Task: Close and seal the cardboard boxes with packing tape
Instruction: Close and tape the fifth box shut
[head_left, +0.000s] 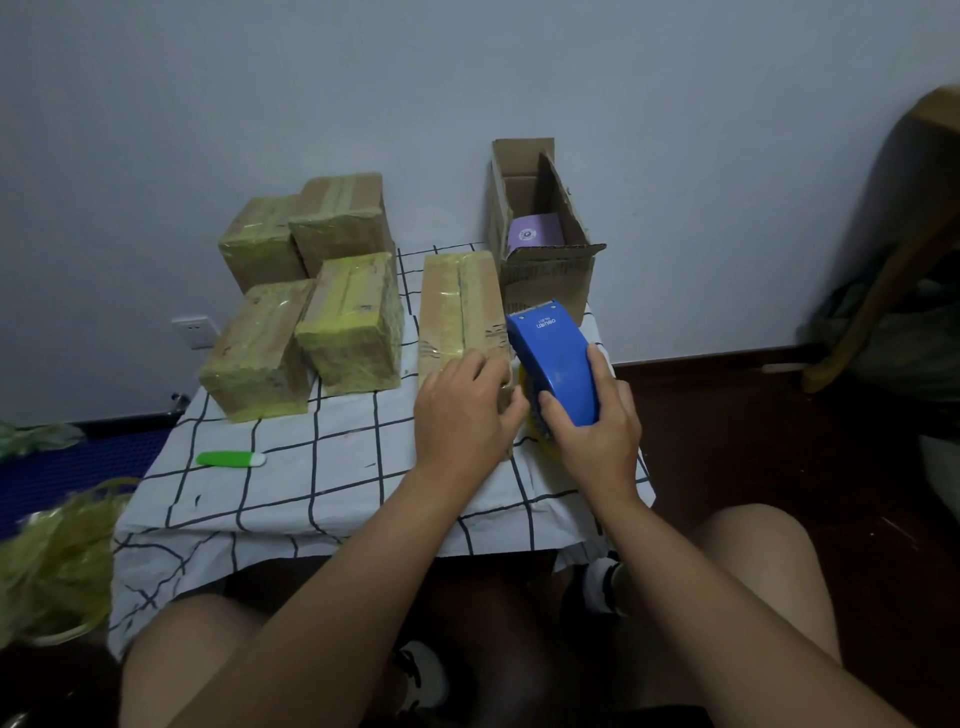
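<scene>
Four boxes (311, 291) at the far left are already taped. The middle box (460, 306) is held at its near end by the left hand (462, 410), fingers curled on it, while the blue tape dispenser (556, 358) is gripped by the right hand (597, 421). The open box (540, 234), far right, is left unsealed.

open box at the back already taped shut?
No. The open box by the wall has its flaps up, with a purple item visible inside and no tape across the top.

Dim, flat indoor light, bluish cast. Soft shadows only. No glare. Wide-angle bending toward edges, strongest at 3 and 9 o'clock. Centre sharp, periphery slightly soft.
</scene>
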